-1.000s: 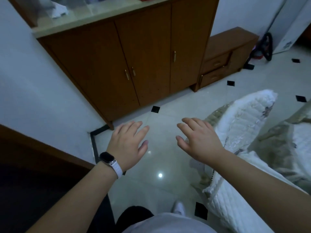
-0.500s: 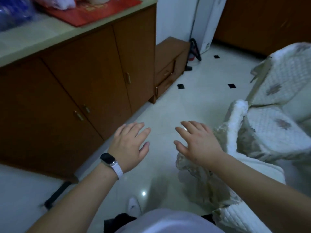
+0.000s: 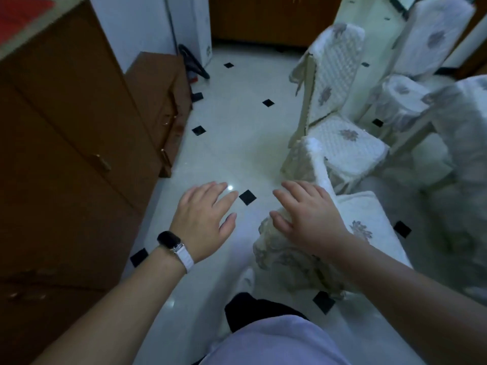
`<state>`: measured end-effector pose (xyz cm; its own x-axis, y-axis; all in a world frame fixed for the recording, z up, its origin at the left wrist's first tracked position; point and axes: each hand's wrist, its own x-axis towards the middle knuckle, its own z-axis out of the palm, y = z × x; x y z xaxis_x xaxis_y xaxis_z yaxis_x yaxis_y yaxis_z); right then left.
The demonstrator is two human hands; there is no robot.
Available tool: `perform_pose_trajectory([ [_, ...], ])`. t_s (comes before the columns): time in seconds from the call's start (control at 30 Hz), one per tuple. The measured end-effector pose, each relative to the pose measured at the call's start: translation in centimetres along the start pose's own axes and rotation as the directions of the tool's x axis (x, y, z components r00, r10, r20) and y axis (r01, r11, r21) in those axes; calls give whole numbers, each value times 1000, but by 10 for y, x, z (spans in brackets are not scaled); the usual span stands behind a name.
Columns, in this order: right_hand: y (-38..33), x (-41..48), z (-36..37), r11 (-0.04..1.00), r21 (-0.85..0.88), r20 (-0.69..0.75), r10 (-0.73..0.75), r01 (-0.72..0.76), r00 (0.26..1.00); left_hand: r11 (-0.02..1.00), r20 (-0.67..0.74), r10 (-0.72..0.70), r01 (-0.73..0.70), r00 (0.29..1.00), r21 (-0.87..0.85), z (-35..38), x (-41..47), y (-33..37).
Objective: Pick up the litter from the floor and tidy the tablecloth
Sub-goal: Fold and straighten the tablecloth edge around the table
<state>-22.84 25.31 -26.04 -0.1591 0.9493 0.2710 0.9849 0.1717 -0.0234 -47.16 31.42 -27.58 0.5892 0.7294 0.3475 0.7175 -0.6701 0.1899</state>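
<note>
Moved: since half a second ago the head view has swung right. The brown cabinet (image 3: pixel 66 154) now sits at the left edge, the low drawer unit (image 3: pixel 160 83) is nearer the middle, and more covered chairs (image 3: pixel 340 143) show on the right. Both hands hold the same pose as before.
Head view, left hand: the left hand (image 3: pixel 205 219), with a watch (image 3: pixel 170 239) at the wrist, is palm down over the floor (image 3: pixel 237 154), fingers straight and loosely together, holding nothing.
Head view, right hand: the right hand (image 3: pixel 308 219) is palm down with fingers spread and holds nothing. It is over the draped chair cover (image 3: pixel 290 259) nearest the person; I cannot tell whether it touches the cloth.
Litter: none shows on this stretch of floor, only dark inset tiles and a glare spot.
Tablecloth: not identifiable here. The quilted white cloths in sight are on chairs.
Meaning for the task: this looks like a search. Neither step has begun, and the turn has brought new floor beside the chairs into sight.
</note>
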Motion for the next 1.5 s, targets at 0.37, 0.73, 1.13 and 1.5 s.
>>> perform_pose_trajectory([
  [0.37, 75, 51, 40, 940, 3, 20, 342, -342, 940, 960, 77, 271, -264, 960, -88, 57, 141, -13],
  [0.73, 102, 29, 41, 793, -63, -10, 607, -606, 795, 783, 109, 595, -544, 796, -301, 110, 238, 18],
  [1.13, 40, 10, 30, 336, -193, -6, 939, -922, 343, 399, 159, 913, -748, 375, -531, 162, 290, 31],
  [1.5, -24, 14, 46, -54, -168, -105, 994, -984, -36, 239, 111, 970, -784, 215, -573, 181, 308, 30],
])
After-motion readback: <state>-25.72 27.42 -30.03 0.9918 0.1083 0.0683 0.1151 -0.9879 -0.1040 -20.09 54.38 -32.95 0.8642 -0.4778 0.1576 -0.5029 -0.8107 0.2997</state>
